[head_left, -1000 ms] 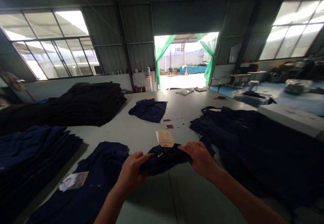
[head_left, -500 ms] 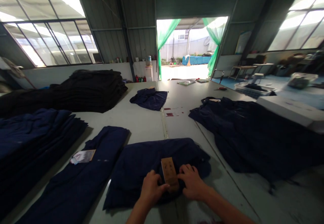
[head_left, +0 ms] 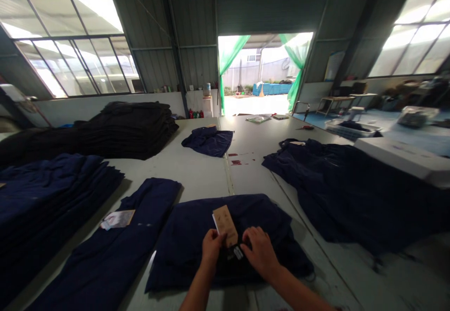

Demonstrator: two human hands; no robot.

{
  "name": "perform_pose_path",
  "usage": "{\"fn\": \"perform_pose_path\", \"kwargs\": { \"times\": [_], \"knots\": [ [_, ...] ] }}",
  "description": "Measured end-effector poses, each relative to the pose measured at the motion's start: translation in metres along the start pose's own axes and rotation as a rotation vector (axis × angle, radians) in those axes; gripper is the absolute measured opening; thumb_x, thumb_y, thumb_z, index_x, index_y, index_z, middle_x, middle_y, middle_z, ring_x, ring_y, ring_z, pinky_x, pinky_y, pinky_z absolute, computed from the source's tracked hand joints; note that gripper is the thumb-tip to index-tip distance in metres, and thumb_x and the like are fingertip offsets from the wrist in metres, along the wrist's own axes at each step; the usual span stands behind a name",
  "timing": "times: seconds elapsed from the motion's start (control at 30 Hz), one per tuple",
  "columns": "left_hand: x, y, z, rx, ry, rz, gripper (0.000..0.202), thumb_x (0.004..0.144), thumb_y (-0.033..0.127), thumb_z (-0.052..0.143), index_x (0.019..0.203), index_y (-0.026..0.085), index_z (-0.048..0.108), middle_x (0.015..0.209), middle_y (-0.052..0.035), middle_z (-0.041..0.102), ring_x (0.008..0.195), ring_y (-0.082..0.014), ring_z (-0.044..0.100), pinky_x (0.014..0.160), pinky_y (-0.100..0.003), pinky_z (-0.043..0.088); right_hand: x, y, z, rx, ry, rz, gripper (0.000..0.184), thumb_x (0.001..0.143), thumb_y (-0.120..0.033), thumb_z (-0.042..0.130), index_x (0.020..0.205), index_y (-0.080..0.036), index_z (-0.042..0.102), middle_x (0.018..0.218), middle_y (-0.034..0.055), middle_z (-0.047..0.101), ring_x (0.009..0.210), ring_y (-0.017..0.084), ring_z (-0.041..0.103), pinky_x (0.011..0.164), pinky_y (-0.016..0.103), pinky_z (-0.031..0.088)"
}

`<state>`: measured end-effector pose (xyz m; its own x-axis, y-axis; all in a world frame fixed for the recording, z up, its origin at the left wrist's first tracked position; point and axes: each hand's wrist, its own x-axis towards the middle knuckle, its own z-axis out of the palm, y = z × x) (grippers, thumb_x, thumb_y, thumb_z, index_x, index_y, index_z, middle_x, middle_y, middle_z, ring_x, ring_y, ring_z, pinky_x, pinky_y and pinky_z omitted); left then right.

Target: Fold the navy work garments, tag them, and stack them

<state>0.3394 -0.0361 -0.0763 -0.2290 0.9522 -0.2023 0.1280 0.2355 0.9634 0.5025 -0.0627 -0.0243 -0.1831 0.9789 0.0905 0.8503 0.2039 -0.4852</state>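
Both hands [head_left: 234,250] hide the tag's [head_left: 225,225] lower end.

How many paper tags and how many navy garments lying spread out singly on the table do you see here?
Paper tags: 2, brown tag held by the left hand, white tag.
Single navy garments: 3.
Total: 5

We note a plain navy garment [head_left: 197,236] bearing a tan cardboard tag [head_left: 225,225]. The desk [head_left: 197,173] is pale grey. The folded stack [head_left: 137,126] is black; the curtains [head_left: 230,55] are green.
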Motion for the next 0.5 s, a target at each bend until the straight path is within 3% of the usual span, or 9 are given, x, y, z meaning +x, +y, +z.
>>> {"fn": "perform_pose_path", "kwargs": {
  "times": [0.1, 0.23, 0.4, 0.5],
  "knots": [
    [0.005, -0.015, 0.001, -0.095, -0.001, -0.054, 0.042, 0.050, 0.056, 0.065, 0.052, 0.020, 0.045, 0.042, 0.0062, 0.047, 0.043, -0.0083, 0.044, 0.048, -0.022, 0.035, -0.008, -0.001, 0.004, -0.115, -0.099, -0.041, 0.013, 0.075, -0.032, 0.054, 0.072, -0.024, 0.065, 0.084, 0.0028, 0.063, 0.090, 0.022, 0.050, 0.079, 0.036, 0.029],
    [0.007, -0.024, 0.001, -0.192, -0.030, -0.074, 0.044, 0.044, 0.056, 0.069, 0.054, 0.019, 0.049, 0.043, 0.0056, 0.050, 0.043, -0.0079, 0.044, 0.047, -0.021, 0.034, -0.009, -0.002, 0.013, -0.136, -0.152, 0.048, 0.012, 0.074, -0.033, 0.056, 0.075, -0.025, 0.066, 0.086, 0.0022, 0.065, 0.091, 0.021, 0.050, 0.078, 0.036, 0.028],
    [0.004, -0.028, 0.003, -0.290, -0.077, -0.081, 0.045, 0.040, 0.054, 0.073, 0.056, 0.018, 0.052, 0.047, 0.0045, 0.053, 0.045, -0.0079, 0.046, 0.048, -0.021, 0.036, -0.004, 0.000, 0.012, 0.051, -0.180, 0.168, 0.006, 0.071, -0.025, 0.053, 0.074, -0.023, 0.059, 0.080, -0.0009, 0.065, 0.085, 0.017, 0.055, 0.073, 0.029, 0.032],
    [0.004, -0.029, 0.003, -0.333, -0.119, -0.088, 0.045, 0.037, 0.050, 0.076, 0.060, 0.017, 0.056, 0.049, 0.0031, 0.056, 0.046, -0.0089, 0.048, 0.048, -0.021, 0.036, 0.000, 0.002, 0.005, 0.245, -0.257, 0.266, 0.018, 0.066, -0.015, 0.052, 0.082, -0.022, 0.055, 0.069, -0.0026, 0.065, 0.068, 0.013, 0.058, 0.062, 0.023, 0.035]
  ]
}}
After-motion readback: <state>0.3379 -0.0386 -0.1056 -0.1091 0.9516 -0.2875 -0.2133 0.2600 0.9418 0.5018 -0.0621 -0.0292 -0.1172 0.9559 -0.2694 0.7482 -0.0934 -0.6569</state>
